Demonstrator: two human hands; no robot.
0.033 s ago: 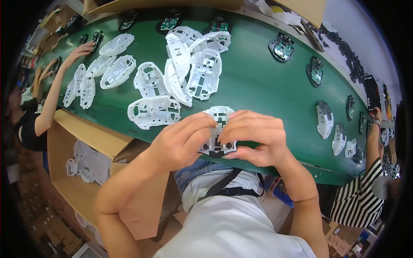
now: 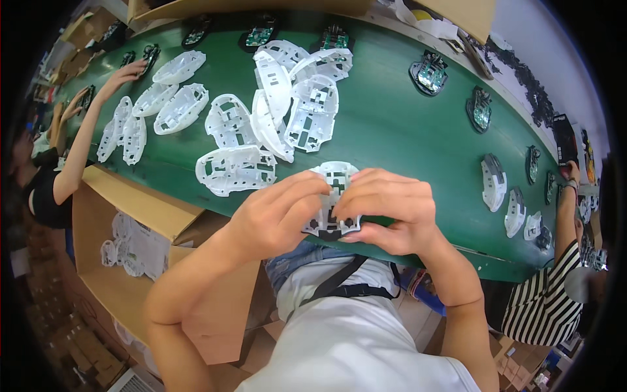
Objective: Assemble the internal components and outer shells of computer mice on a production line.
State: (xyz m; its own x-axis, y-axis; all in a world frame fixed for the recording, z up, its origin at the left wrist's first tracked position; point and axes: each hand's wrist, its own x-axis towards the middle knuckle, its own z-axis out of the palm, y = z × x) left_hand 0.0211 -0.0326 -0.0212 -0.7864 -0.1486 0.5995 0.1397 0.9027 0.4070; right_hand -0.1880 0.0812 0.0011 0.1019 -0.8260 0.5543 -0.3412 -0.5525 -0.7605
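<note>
Between both hands, at the table's near edge, is a white plastic shell (image 2: 337, 171) with cut-outs, shaped like a computer mouse cover. A black part (image 2: 330, 234) sits at its near end. My left hand (image 2: 277, 212) grips the shell's left side with bent fingers. On the other side, my right hand (image 2: 392, 206) holds it, thumb low at the near right edge and fingertips reaching into the middle. What the right fingertips press on is partly hidden. Just beyond my left hand lies a loose white shell (image 2: 235, 168), beside a pile of similar shells (image 2: 313, 111).
Black bases with green circuit boards (image 2: 429, 73) are spaced along the green table (image 2: 385, 124). More white shells (image 2: 493, 183) lie at right. An open cardboard box (image 2: 140, 202) holding white parts stands at left. Co-workers' arms (image 2: 81, 144) reach in at left and right (image 2: 567, 215).
</note>
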